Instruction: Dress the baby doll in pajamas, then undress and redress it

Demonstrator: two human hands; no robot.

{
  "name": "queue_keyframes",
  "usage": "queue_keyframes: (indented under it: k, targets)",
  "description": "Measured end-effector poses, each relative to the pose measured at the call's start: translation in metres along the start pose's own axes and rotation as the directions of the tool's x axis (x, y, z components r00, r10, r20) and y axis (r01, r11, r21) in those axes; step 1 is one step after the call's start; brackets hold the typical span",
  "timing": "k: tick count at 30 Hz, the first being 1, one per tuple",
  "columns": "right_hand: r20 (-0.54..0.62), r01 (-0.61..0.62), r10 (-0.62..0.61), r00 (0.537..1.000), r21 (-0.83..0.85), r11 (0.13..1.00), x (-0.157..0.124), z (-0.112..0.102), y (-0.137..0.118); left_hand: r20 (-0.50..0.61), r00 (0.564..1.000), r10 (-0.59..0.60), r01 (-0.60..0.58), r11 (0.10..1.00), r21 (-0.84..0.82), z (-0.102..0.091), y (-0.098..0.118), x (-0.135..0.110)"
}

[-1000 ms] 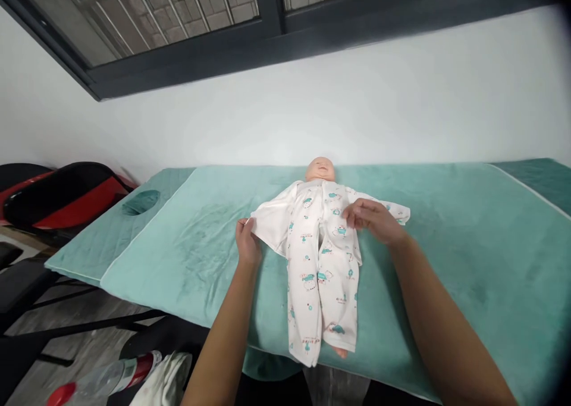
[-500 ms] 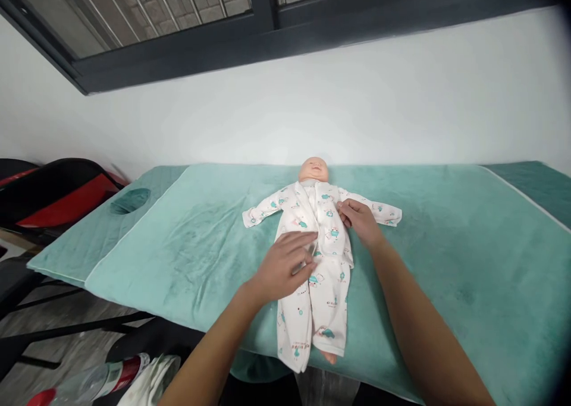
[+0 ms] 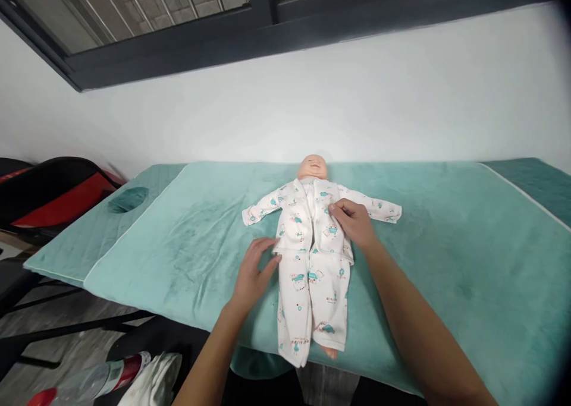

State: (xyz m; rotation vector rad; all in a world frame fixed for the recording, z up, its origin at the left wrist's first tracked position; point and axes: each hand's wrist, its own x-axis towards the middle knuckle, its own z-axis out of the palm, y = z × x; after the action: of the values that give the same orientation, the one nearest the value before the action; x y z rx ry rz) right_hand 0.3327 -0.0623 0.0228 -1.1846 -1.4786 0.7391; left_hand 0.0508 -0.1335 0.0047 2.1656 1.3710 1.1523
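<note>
A baby doll (image 3: 313,167) lies on its back, head toward the wall, with its arms spread. It wears a white printed baby jacket (image 3: 297,224) and matching trousers (image 3: 294,299). The jacket's two front edges lie close together at the chest, with a narrow gap lower down. My left hand (image 3: 255,270) is at the jacket's lower left side, thumb and fingers apart, fingertips touching the hem. My right hand (image 3: 354,220) rests on the right front panel, fingers curled and pinched at the cloth. A bare foot (image 3: 330,352) shows below the right trouser leg.
The doll lies on a green-covered massage bed (image 3: 446,263) with a face hole (image 3: 128,200) at the left. Behind it are a white wall (image 3: 285,115) and a dark window frame (image 3: 178,55). A bottle (image 3: 102,379) and white cloth (image 3: 156,379) lie low at left, near a black-and-red chair (image 3: 62,195).
My left hand has moved left from the middle of the jacket to its lower side edge. My right hand has shifted slightly left across the front panel.
</note>
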Motion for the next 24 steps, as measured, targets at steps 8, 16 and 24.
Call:
queue_keyframes:
  k: [8,16,24]
  targets:
    - [0.009,-0.035,0.034,0.999,0.041,0.999,0.0,0.0,0.002,-0.093,0.99,0.103,-0.094,0.991,0.097,0.004,-0.005,-0.002]
    - [-0.06,0.02,-0.023,0.998,-0.046,0.999,-0.001,0.006,-0.001,0.007,0.996,0.088,-0.088,0.996,0.011,-0.005,0.006,-0.017]
    - [-0.131,0.185,-0.226,0.965,-0.266,0.946,0.007,0.015,-0.014,-0.116,0.978,-0.172,0.151,0.974,-0.171,0.027,0.007,0.124]
